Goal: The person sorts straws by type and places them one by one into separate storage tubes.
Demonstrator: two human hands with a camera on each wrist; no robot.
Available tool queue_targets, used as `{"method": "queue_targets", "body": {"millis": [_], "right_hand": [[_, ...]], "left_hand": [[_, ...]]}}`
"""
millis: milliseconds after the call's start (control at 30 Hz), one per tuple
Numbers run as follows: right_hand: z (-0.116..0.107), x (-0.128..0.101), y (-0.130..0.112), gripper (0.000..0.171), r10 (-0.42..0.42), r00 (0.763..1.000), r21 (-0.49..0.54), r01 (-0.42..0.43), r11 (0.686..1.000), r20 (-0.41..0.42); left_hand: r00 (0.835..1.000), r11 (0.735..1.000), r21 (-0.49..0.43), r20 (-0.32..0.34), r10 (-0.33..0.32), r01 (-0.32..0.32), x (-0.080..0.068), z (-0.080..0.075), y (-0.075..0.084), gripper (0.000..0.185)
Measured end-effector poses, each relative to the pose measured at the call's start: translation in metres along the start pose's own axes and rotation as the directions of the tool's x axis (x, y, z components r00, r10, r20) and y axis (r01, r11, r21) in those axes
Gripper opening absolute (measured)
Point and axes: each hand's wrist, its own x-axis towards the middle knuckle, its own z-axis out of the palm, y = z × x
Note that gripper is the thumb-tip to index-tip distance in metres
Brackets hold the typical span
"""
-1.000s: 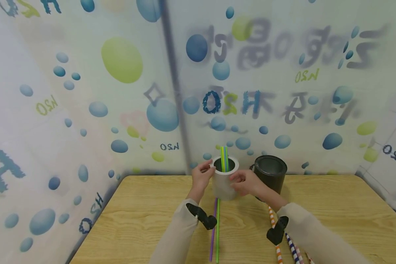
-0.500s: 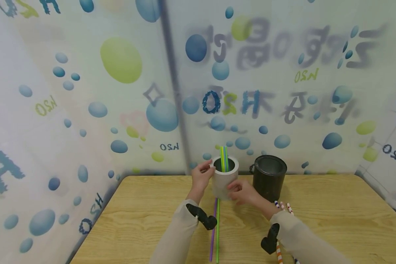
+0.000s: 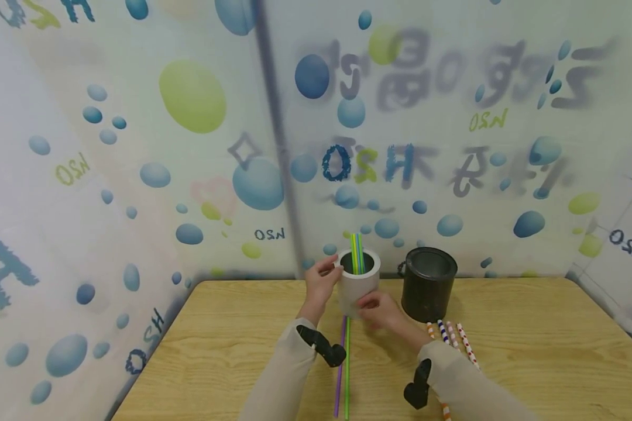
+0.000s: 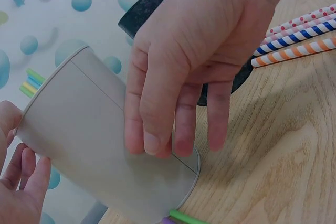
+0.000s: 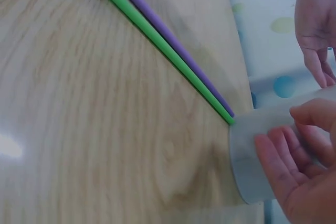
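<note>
In the head view a light grey cylindrical holder (image 3: pixel 351 290) stands upright on the table, with green, yellow and blue straws (image 3: pixel 357 252) rising from its mouth. At its left side my left hand (image 3: pixel 320 286) pinches the rim; the left wrist view shows these fingers (image 4: pixel 35 182) at the rim's edge. My right hand (image 3: pixel 385 314) is at the holder's lower right side, fingers bent loosely and gripping nothing. The right wrist view has its fingertips right over the holder's wall (image 5: pixel 247 166). A purple straw (image 3: pixel 339 374) and a green straw (image 3: pixel 347 374) lie at the holder's foot.
Right of the holder stands a black canister (image 3: pixel 428 292). Several striped and dotted paper straws (image 3: pixel 453 336) lie in front of it, partly under my right sleeve (image 3: pixel 463 374). A patterned wall sheet (image 3: pixel 216 175) rises behind the wooden table (image 3: pixel 216 351).
My right hand has moved left and down along the holder's side, away from the black canister, uncovering the canister and the paper straws' ends. My left hand stays at the rim.
</note>
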Motion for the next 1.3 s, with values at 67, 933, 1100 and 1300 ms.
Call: {"method": "queue_targets", "body": {"millis": [67, 933, 1100, 1300], "right_hand": [[0.005, 0.000, 0.003, 0.013, 0.020, 1.000, 0.018, -0.020, 1.000, -0.015], [0.046, -0.012, 0.034, 0.029, 0.115, 0.986, 0.158, -0.095, 0.983, -0.123], [0.049, -0.013, 0.033, 0.029, 0.104, 0.980, 0.057, -0.095, 0.994, -0.167], [0.051, -0.010, 0.030, 0.028, 0.102, 0.976, -0.011, -0.106, 0.994, -0.194]], "left_hand": [[1.000, 1.000, 0.005, 0.001, -0.005, 0.005, 0.000, 0.000, -0.001, 0.034], [1.000, 1.000, 0.026, -0.003, -0.014, 0.014, 0.007, 0.002, -0.012, 0.034], [1.000, 1.000, 0.027, -0.003, -0.007, 0.007, 0.008, 0.002, -0.012, 0.033], [1.000, 1.000, 0.022, 0.000, -0.008, 0.008, 0.008, 0.001, -0.010, 0.032]]}}
